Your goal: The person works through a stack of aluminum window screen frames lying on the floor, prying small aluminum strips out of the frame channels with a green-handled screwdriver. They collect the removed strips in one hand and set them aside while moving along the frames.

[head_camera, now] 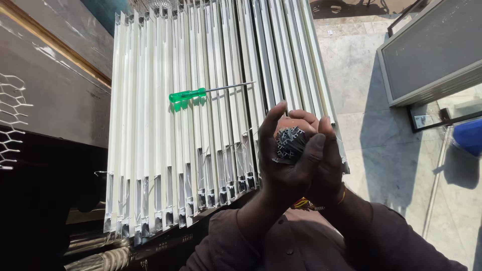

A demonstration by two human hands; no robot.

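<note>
Grey metal clips [290,141], a small bundle too tightly packed to count, sit cupped between both hands above the near right end of the profiles. Left hand [282,161] closes its fingers [271,122] around the bundle from the left, index raised, thumb pressing across the front. Right hand [329,158] wraps over from the right, its fingers curled shut against the left. One bracelet [342,195] circles the right wrist, and brown sleeves [301,241] cover both forearms. Behind the hands lies a stack of white profiles [165,150], long strips side by side, roughly twenty, their cut ends facing the wearer. One screwdriver [201,94] with a green handle rests crosswise on the profiles, well apart from the hands, shaft pointing right. Left of the stack, one piece of wire mesh [12,120] shows at the frame edge. To the right, on the stone floor [371,125], one grey framed panel [432,50] lies flat, and one blue object [469,135] is cut off by the edge. No labels are legible.
</note>
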